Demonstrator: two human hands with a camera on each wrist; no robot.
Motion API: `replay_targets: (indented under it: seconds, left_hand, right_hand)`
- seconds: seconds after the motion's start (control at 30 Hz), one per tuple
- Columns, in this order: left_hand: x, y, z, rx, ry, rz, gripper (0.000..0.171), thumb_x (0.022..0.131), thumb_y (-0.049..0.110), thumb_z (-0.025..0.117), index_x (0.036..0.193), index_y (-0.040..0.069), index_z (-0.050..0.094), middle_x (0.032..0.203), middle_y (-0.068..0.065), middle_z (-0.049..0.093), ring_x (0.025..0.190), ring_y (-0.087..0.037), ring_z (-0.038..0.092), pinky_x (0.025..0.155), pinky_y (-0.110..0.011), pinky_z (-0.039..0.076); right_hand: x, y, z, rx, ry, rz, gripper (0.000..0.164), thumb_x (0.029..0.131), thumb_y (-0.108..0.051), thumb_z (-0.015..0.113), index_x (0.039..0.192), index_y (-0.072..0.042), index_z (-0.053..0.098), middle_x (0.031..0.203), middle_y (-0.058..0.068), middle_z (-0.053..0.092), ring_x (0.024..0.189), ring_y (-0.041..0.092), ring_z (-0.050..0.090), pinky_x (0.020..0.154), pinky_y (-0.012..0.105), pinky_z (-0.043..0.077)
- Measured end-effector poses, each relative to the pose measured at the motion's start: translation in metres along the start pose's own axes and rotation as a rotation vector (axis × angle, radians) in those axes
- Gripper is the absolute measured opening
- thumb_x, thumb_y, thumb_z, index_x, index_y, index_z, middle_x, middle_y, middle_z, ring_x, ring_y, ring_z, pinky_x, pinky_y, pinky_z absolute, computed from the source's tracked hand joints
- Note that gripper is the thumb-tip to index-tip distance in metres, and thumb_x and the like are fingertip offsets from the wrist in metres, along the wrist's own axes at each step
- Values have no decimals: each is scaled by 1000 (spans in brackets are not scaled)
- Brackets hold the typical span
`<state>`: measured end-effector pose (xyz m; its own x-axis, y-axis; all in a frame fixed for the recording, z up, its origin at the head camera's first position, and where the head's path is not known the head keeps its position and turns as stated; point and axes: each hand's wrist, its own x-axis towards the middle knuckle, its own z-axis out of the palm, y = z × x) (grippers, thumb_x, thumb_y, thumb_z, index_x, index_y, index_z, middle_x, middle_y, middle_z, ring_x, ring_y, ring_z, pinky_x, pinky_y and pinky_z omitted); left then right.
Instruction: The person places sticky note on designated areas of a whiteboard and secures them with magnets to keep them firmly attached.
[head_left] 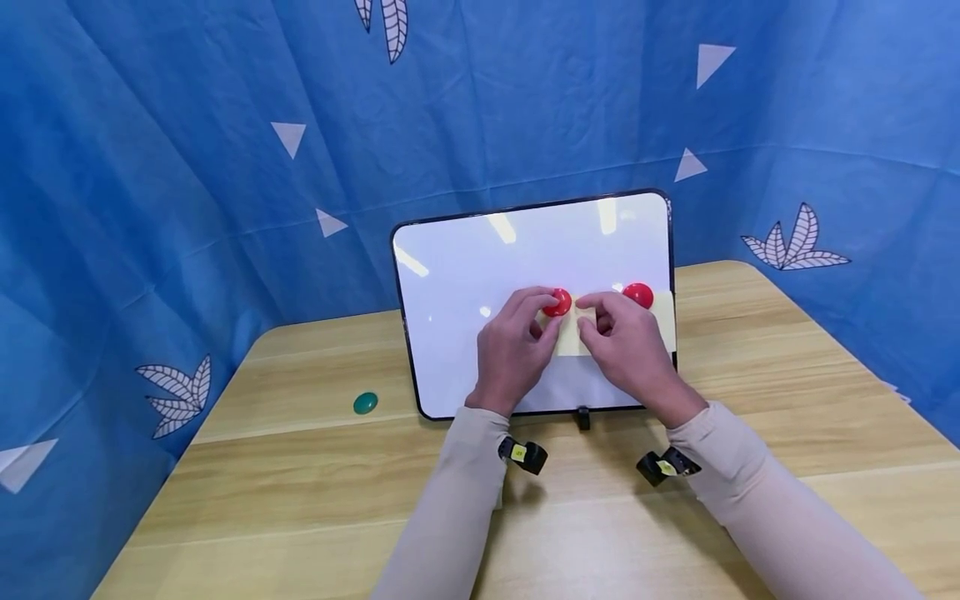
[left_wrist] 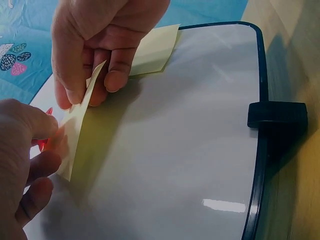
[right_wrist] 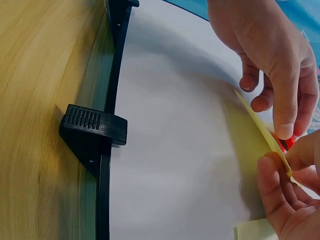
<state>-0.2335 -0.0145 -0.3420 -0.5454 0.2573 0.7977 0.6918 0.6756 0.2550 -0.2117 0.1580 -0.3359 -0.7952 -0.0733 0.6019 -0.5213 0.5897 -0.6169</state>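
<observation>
My left hand (head_left: 513, 346) holds a round red magnet (head_left: 558, 302) between thumb and fingers, against the upper part of a yellow sticky note (head_left: 570, 340). Pinching that note's edge is my right hand (head_left: 630, 343), just to the right of the left. The note's lower end stands off the whiteboard (head_left: 472, 292), as the left wrist view shows, and throws a shadow on it. Farther right a second yellow note (head_left: 664, 321) hangs at the board's edge, with another red magnet (head_left: 638, 295) at its top. In both wrist views fingers partly hide the held magnet.
The whiteboard leans upright on the wooden table (head_left: 300, 467), with a black foot clip (right_wrist: 95, 125) on its lower rim. A green magnet (head_left: 365, 403) lies on the table left of the board. Behind everything hangs a blue patterned curtain (head_left: 525, 100).
</observation>
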Motion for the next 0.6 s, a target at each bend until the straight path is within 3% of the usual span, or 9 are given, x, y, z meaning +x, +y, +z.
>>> replay_targets:
  seconds: [0.4,0.6]
  left_hand:
    - [5,1,4,45,37,25,28,89,23,78,114,11,73,124,-1,65,77,-7,63,72,-14,51]
    - [7,3,8,64,44,38,28,88,23,79,113,10,74,123,-2,66,93,-10,68,80,-16,52]
  right_hand:
    - [0,1,0,-12,-4,4,24,93,-6,68,116,-1,70,82,5,60,69,19,53,59,29,49]
    - [1,0,-1,-17,-7,9,25,92,-6,69,117,-2,70,83,4,60,69,19,54,58,30,49]
